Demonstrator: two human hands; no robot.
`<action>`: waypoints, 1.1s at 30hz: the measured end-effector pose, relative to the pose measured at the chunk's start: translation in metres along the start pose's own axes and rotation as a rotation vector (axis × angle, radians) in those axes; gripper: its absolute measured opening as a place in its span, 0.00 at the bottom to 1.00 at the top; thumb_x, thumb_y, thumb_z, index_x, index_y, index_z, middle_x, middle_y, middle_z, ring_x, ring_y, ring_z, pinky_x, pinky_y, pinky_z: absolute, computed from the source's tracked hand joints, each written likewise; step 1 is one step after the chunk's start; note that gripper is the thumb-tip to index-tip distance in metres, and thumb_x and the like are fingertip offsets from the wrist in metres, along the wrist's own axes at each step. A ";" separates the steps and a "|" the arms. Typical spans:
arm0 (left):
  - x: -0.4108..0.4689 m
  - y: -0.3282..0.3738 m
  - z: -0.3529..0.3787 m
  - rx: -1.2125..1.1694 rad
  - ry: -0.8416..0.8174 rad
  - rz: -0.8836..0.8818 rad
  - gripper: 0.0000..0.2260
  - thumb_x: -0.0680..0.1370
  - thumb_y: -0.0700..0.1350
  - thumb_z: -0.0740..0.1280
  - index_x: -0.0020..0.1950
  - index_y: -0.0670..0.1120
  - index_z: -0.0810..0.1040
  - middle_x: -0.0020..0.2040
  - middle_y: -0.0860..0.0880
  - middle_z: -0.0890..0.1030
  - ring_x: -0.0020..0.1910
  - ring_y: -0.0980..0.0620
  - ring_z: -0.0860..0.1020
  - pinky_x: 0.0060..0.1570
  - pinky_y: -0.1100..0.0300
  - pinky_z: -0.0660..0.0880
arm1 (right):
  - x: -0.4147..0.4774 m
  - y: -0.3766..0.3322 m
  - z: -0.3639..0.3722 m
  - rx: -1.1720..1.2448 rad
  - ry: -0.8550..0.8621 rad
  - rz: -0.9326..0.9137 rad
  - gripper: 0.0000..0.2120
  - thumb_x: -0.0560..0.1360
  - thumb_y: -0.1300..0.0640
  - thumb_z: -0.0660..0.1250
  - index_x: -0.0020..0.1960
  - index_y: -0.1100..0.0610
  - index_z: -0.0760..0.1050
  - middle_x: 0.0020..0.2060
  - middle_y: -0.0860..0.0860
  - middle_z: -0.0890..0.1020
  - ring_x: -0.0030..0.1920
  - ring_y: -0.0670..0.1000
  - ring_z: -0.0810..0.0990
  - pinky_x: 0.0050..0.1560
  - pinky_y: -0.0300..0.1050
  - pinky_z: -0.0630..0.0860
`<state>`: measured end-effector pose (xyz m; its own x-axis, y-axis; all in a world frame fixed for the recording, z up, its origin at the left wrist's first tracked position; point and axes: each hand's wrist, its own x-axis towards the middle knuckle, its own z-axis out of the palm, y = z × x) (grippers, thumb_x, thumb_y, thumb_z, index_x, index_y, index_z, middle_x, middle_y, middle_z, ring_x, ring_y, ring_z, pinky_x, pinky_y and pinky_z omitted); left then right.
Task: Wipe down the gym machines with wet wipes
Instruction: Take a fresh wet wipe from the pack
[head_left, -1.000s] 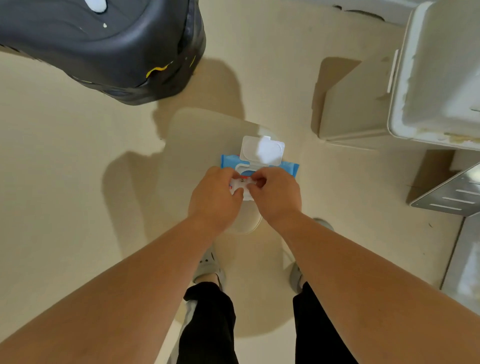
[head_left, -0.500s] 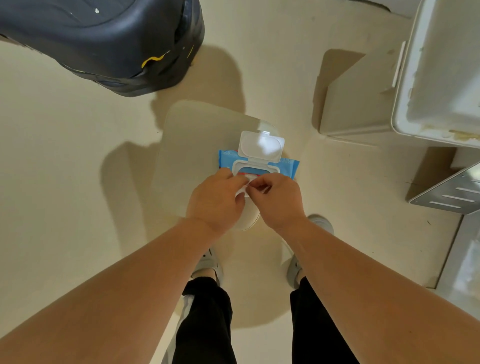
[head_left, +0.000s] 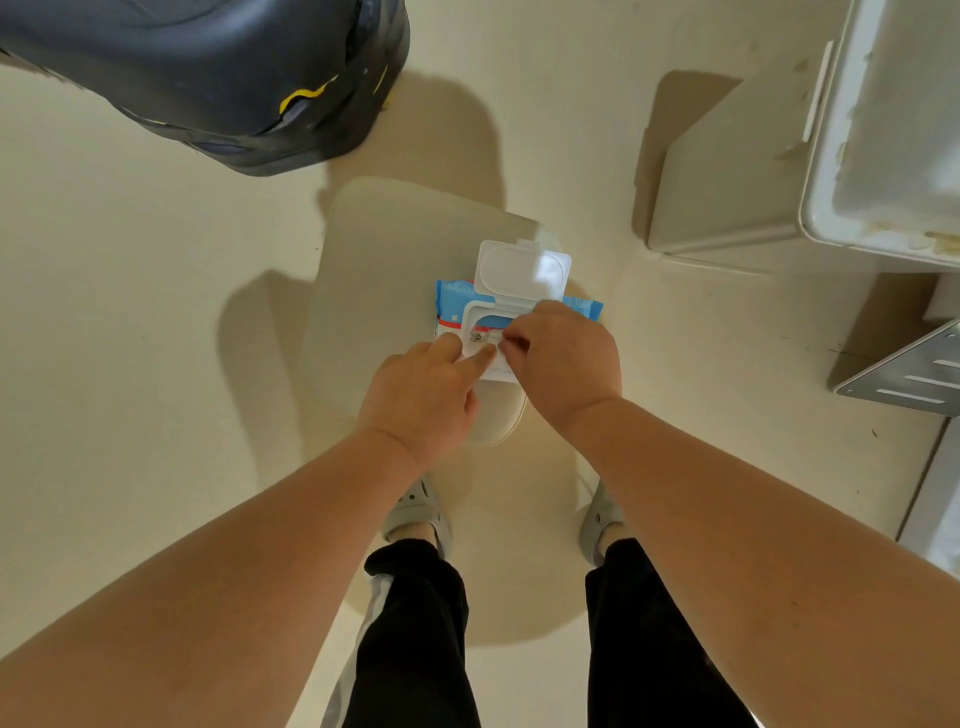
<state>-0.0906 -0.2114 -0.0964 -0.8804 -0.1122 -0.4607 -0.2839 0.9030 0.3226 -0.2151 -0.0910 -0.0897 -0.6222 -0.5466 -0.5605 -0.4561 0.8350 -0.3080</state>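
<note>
Bottom of frame: the person's legs and grey shoes (head_left: 415, 512) on the floor. Centre: left hand (head_left: 421, 400) has its fingers (head_left: 480, 358) out straight, pressing down on the wet wipe pack (head_left: 457, 296). Right hand (head_left: 566, 364) has curled fingers pinching at the wipe (head_left: 478, 338) in the pack's opening, though how much wipe they hold is too small to tell. The lid (head_left: 522, 270) is flipped up. The pack lies on a beige padded seat (head_left: 395, 249), close to its right edge. Risks:
- A weak hold-down lets the whole light pack lift or slide off that edge.
- A pinch that goes too deep likely drags out several wipes.
- A thin pinch may tear the wipe.

The black machine (head_left: 208, 67) at upper left is not yet wiped.
</note>
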 end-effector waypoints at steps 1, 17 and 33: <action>0.000 -0.001 0.000 0.004 0.009 0.006 0.22 0.79 0.45 0.65 0.74 0.51 0.74 0.50 0.44 0.79 0.42 0.43 0.77 0.36 0.52 0.75 | 0.002 -0.001 0.000 -0.020 0.011 -0.013 0.14 0.84 0.49 0.59 0.54 0.51 0.83 0.49 0.49 0.79 0.45 0.53 0.80 0.40 0.46 0.70; -0.006 -0.003 -0.001 -0.014 0.046 0.061 0.25 0.73 0.44 0.72 0.70 0.49 0.77 0.50 0.44 0.79 0.38 0.43 0.77 0.31 0.55 0.71 | 0.010 0.014 -0.007 0.070 -0.071 -0.186 0.11 0.85 0.56 0.59 0.52 0.60 0.76 0.47 0.53 0.74 0.43 0.53 0.74 0.45 0.48 0.74; -0.005 -0.023 -0.001 -0.023 0.008 0.034 0.28 0.72 0.44 0.73 0.72 0.52 0.75 0.59 0.43 0.79 0.46 0.42 0.78 0.38 0.54 0.72 | 0.018 0.010 -0.003 -0.455 -0.057 -0.433 0.11 0.63 0.57 0.83 0.39 0.51 0.82 0.35 0.48 0.76 0.24 0.53 0.74 0.22 0.39 0.69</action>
<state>-0.0799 -0.2318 -0.1000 -0.8928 -0.0855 -0.4423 -0.2627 0.8964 0.3569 -0.2324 -0.0925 -0.1005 -0.2912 -0.8145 -0.5019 -0.8919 0.4208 -0.1654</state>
